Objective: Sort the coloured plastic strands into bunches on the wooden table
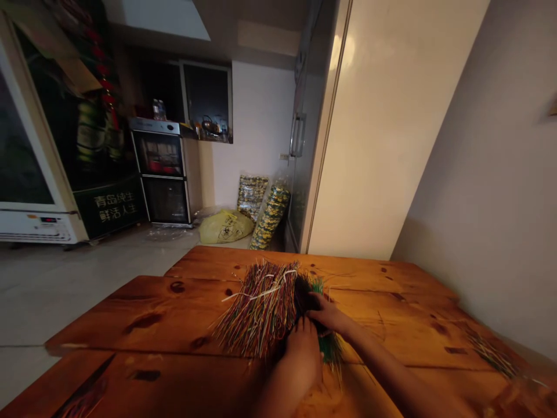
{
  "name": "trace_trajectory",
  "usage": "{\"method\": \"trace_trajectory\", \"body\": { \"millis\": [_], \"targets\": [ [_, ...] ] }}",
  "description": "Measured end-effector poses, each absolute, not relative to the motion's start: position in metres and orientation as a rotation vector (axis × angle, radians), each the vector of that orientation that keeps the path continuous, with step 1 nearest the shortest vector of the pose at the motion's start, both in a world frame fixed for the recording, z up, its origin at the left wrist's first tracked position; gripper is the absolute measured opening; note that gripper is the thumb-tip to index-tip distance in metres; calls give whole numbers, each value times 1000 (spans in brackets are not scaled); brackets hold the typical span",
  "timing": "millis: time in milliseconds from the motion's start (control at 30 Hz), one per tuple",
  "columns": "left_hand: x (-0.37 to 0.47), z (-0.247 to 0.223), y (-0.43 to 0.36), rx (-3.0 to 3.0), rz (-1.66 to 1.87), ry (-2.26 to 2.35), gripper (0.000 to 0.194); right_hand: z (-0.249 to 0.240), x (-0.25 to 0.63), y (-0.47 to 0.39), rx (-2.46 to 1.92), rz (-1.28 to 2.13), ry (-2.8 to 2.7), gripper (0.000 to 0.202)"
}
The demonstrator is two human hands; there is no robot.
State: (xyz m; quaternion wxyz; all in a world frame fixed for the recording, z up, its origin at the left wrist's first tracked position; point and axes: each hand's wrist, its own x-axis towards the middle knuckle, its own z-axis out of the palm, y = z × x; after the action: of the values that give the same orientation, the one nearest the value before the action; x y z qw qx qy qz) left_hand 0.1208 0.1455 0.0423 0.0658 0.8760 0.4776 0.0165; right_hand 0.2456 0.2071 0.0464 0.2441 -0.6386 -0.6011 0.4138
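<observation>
Touching dark strands (303,288) at lower centre of frame, left hand (303,345) and right hand (327,314) show bent fingers, pinch not discernible, beside multicoloured strands (261,310) on the counter (174,319).

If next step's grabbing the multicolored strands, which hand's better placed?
Left hand, probably: it's nearer the multicolored strands. The right hand sits farther right, beside the dark strands.
</observation>
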Motion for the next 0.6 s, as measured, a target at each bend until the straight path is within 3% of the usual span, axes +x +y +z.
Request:
{"method": "trace_trajectory", "body": {
  "millis": [600],
  "targets": [
    [130,24,152,2654,-65,1561,64,32,234,212,-1959,670,-1883,69]
  ]
}}
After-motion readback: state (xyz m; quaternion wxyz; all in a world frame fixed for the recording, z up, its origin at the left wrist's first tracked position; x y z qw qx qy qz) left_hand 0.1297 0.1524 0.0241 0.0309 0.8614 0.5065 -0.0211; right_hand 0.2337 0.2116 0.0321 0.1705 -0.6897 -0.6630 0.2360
